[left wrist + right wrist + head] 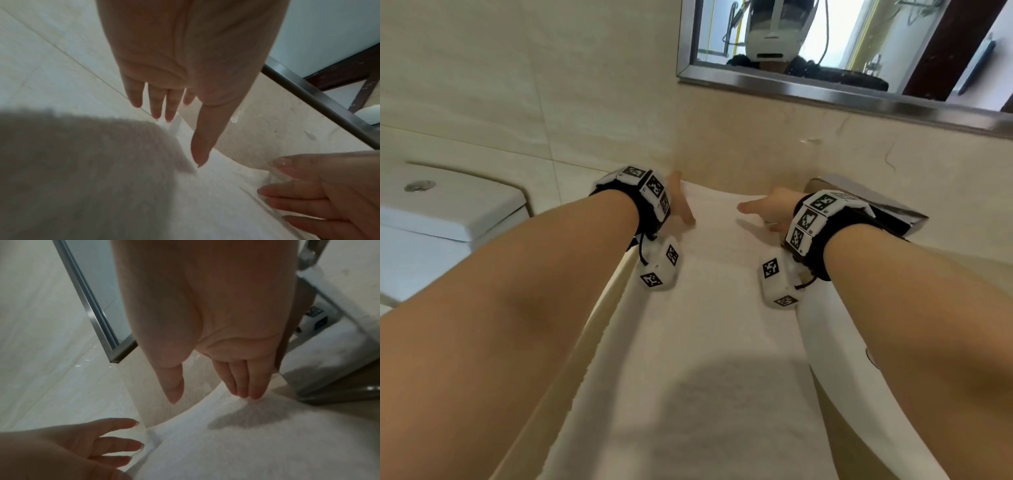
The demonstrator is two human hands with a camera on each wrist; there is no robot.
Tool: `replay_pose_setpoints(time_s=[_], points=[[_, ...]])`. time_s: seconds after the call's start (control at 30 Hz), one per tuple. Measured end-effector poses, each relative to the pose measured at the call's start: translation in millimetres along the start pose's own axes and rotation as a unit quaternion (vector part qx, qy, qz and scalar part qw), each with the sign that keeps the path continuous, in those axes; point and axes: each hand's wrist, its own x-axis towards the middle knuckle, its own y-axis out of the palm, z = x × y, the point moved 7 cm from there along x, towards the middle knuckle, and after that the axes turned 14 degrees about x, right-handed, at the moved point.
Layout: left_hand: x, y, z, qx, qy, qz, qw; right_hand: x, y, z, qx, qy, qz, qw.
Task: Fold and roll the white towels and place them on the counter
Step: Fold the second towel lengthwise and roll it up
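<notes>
White terry towel (698, 342) lies flat as a long strip on the beige counter (616, 294), running from 6 o'clock up to the beige tiled wall (739, 137) at 12. Left hand (681, 202) sits at the towel's far left corner, fingers (156, 104) straight and spread, thumb down toward the cloth; nothing pinched. Right hand (770, 209) is at the far right part of the towel, fingers (242, 382) straight and together, tips touching the towel surface near its far edge, thumb apart; it grips nothing either. Both hands are flat-fingered, well apart from each other across the towel's width. Wrist bands with black-and-white marker tags (811, 219) on both forearms. White ceramic toilet cistern (448, 212) at 9 o'clock, steel-framed mirror (842, 58) at 1 o'clock, shiny metal box (887, 209) just behind the right wrist, white basin rim (842, 359) at 4 o'clock beside the towel's right edge.
</notes>
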Motion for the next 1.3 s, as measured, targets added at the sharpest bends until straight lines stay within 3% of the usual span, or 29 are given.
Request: replay_pose_setpoints(time_s=[0.2,0.33,0.5,0.73,0.87,1.07,1.17,1.3], points=[[-59,-13,-9,-0.027,0.023,0.012,0.999,-62,-1,5,0.047,-0.006,0.049,0.998],[-117,-30,-16,-0.118,0.044,-0.031,0.992,-128,-12,16,0.149,-0.083,0.024,0.985],[-203,-33,0,-0.273,0.053,-0.083,0.957,-221,-4,6,0.287,-0.141,0.031,0.947],[-317,11,30,-0.427,0.012,-0.089,0.900,-341,25,-22,0.289,-0.191,0.053,0.937],[-368,44,53,-0.490,0.005,-0.100,0.866,-394,29,-55,0.345,-0.207,0.046,0.914],[-412,81,85,-0.574,-0.031,-0.086,0.814,-432,50,-94,0.436,-0.193,0.034,0.878],[-425,96,105,-0.570,-0.060,-0.097,0.814,-438,59,-113,0.456,-0.172,0.018,0.873],[-432,120,114,-0.552,-0.087,-0.094,0.824,-438,65,-137,0.435,-0.137,-0.014,0.890]])
